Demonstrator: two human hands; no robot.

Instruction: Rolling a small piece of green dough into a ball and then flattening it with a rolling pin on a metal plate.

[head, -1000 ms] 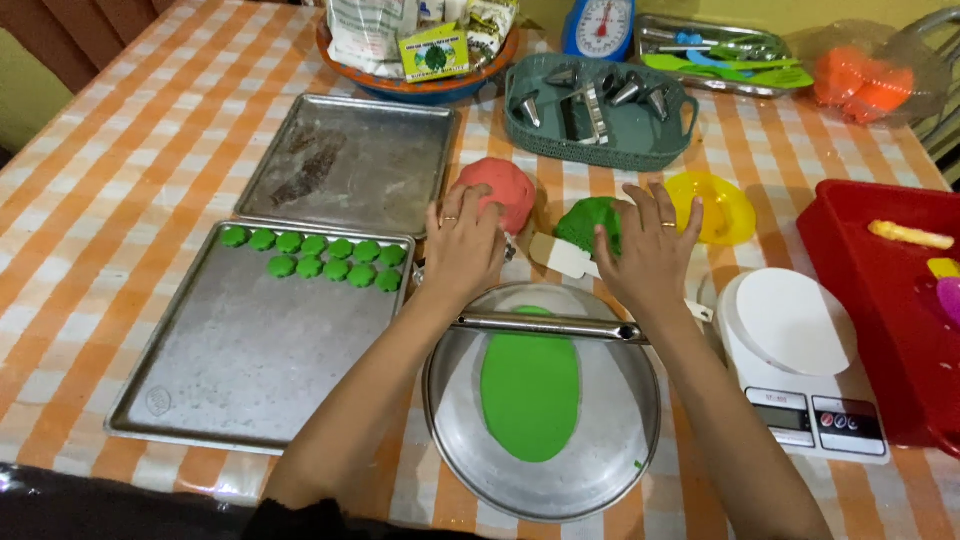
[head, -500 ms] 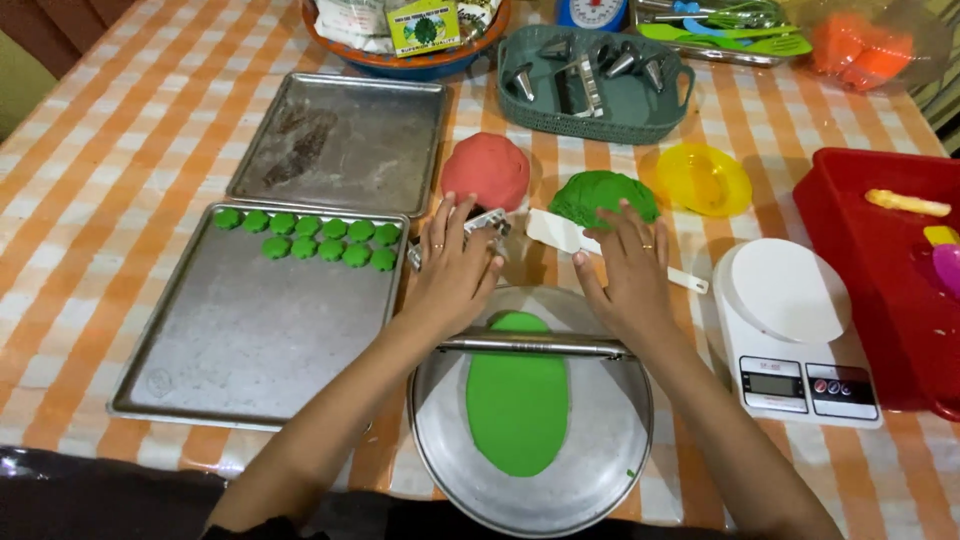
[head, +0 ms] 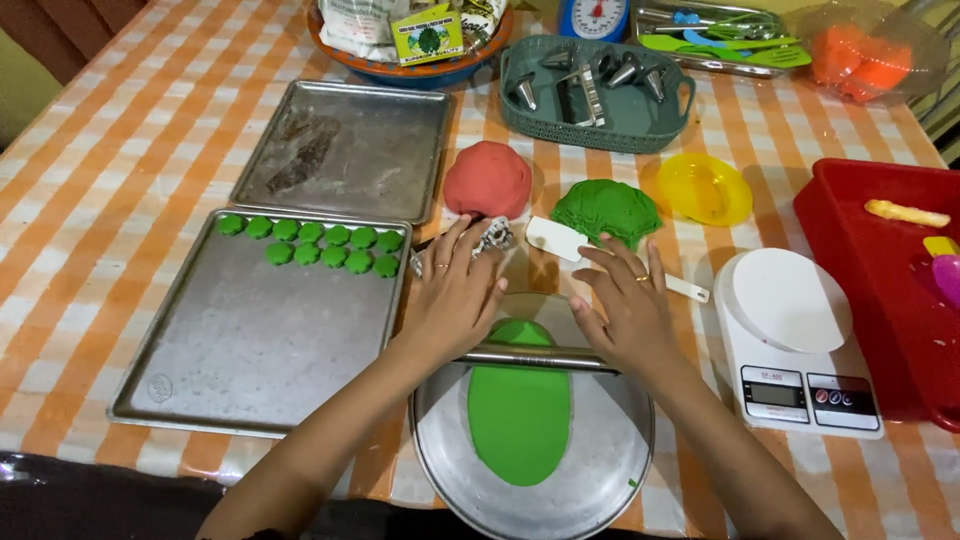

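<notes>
Metal rolling pin [head: 535, 357] now farther up green dough [head: 518, 410].

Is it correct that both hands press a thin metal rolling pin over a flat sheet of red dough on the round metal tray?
Not quite. In the head view, the flat sheet of dough under the thin metal rolling pin is green, not red. The red dough is a separate mound farther back. Both hands, left and right, do press the pin over the round metal tray.

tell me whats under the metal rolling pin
Under the metal rolling pin lies a flattened oval of green dough on a round metal tray. Both hands, left hand and right hand, press on the pin, hiding its ends and the dough's far edge.
</notes>
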